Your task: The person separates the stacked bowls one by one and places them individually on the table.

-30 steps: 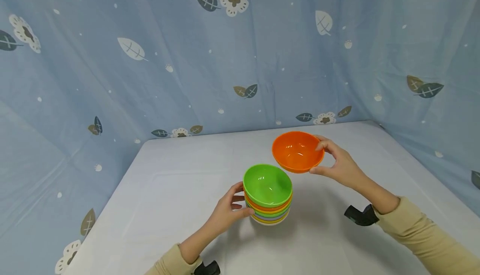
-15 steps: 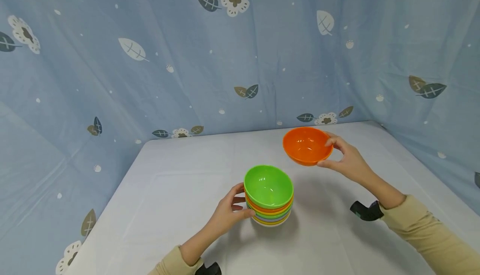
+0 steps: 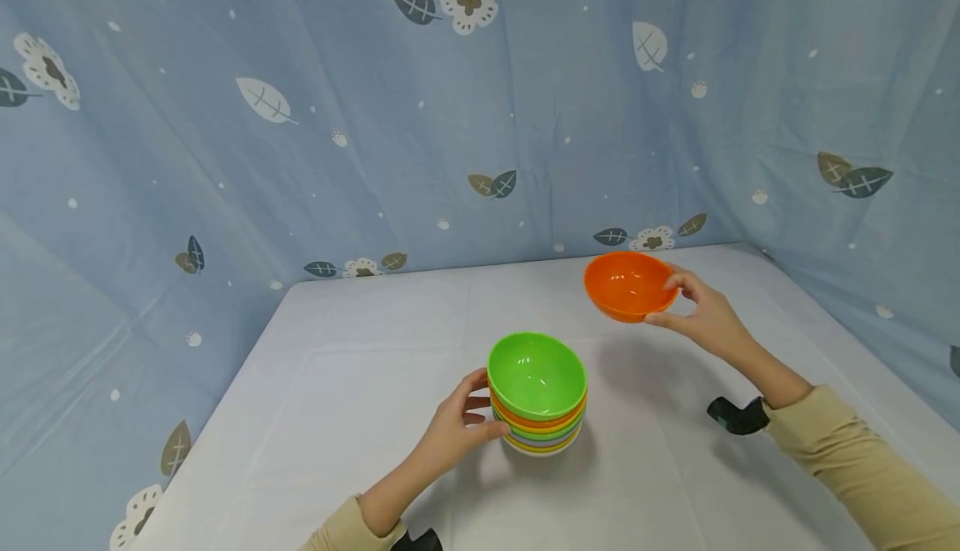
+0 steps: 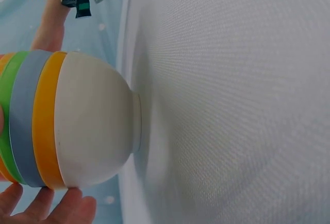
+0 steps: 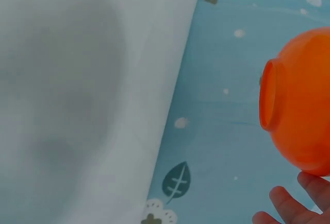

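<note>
The lifted bowl (image 3: 628, 286) hangs right of and behind the bowl stack (image 3: 537, 393).

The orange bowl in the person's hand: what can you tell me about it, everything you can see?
The orange bowl is small, round and glossy, plastic by its look, and empty. The right wrist view shows a low ring foot under its rounded belly. The right hand holds it by the rim, thumb inside and fingers underneath, above the white table, tilted slightly so its opening faces the camera. It hangs beyond and to the right of the stack of bowls, touching nothing else.
</note>
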The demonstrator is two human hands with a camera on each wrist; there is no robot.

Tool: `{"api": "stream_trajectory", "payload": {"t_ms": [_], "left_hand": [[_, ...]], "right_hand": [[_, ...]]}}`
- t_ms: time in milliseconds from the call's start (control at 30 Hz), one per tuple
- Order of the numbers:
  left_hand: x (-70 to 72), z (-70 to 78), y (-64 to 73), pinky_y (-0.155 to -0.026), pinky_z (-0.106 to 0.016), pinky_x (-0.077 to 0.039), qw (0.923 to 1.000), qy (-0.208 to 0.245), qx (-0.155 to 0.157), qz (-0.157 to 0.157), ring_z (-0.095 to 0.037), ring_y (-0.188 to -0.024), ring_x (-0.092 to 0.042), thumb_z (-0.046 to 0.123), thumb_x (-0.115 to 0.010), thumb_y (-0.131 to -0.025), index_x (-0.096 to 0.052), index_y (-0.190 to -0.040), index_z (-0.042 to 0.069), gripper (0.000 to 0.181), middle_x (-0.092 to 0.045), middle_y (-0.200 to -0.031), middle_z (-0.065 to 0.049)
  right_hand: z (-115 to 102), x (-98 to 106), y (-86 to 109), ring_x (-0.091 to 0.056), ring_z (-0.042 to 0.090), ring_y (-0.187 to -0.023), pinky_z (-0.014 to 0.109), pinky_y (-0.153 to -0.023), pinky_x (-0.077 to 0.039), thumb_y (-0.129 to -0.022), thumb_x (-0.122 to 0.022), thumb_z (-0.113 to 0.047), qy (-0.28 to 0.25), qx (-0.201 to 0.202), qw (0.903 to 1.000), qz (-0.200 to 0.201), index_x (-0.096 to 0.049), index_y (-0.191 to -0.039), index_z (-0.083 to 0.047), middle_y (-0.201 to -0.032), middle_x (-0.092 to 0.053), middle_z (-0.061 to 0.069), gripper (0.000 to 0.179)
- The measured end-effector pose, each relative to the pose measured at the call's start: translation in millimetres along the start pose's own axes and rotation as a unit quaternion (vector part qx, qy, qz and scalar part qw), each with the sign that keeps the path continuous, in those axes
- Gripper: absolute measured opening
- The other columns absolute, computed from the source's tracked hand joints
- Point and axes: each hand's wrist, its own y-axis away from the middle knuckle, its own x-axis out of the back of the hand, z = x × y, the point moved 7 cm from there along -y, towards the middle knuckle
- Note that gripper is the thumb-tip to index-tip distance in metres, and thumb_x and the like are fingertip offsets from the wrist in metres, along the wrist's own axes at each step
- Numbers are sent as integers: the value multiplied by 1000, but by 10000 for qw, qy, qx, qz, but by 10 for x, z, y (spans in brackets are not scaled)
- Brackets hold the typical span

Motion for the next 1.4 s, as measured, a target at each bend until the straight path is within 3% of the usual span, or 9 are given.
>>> {"api": "stream_trajectory", "payload": {"t_ms": [467,633,867,1033,1133,1267,1400], "left_hand": [[5,-1,11,-86,-36,-49,10000,14,3,-12,-26,-109,-54,26,-72,-79,-35,-138,11,72,-47,-131,-13],[2,-1,12,-85,-35,-49,10000,10,25,2,-27,-108,-54,26,-72,-79,-35,-138,10,72,-47,-130,-14],[-5,11,21,-86,-34,-49,9999,85,87,-27,-27,-108,-55,26,-72,-79,-35,-138,10,72,-46,-132,-14],[-2,16,24,-84,-32,-49,9999,48,96,-31,-27,-108,-55,27,-72,-79,-35,-138,10,72,-46,-131,-14],[-1,16,23,-84,-30,-49,9999,23,97,-36,-27,-108,-56,28,-72,-79,-35,-138,9,72,-46,-131,-14],[-3,21,22,-83,-30,-49,10000,-3,54,-46,-28,-107,-56,28,-72,-79,-36,-137,9,71,-47,-131,-15],[-3,21,18,-84,-33,-49,10000,-30,11,-43,-27,-108,-55,29,-72,-79,-37,-137,9,70,-46,-132,-14]], "right_hand": [[340,28,-73,-25,50,-127,66,-96,-25,-78,-72,-30,252,-486,9985,8,-43,-101,3,-142,-27,30,50],[494,15,-100,-25,52,-127,66,-92,-29,-78,-72,-32,340,-621,9975,-13,-42,-101,3,-143,-25,30,52],[706,23,-124,-30,51,-124,59,-87,-39,-79,-71,-37,495,-822,9954,-4,-40,-103,3,-142,-26,32,55],[804,30,-151,-33,49,-121,45,-77,-45,-79,-69,-41,596,-1002,9932,-26,-39,-106,2,-142,-25,33,59],[860,24,-167,-33,49,-120,37,-73,-43,-79,-68,-43,627,-1108,9918,-68,-38,-106,1,-142,-24,33,60],[947,8,-190,-30,50,-122,37,-73,-43,-78,-68,-46,645,-1237,9901,-121,-38,-104,1,-143,-22,32,61],[1039,-21,-221,-39,45,-109,31,-62,-37,-77,-68,-48,771,-1349,9876,-212,-38,-102,-1,-143,-23,32,61]]}}
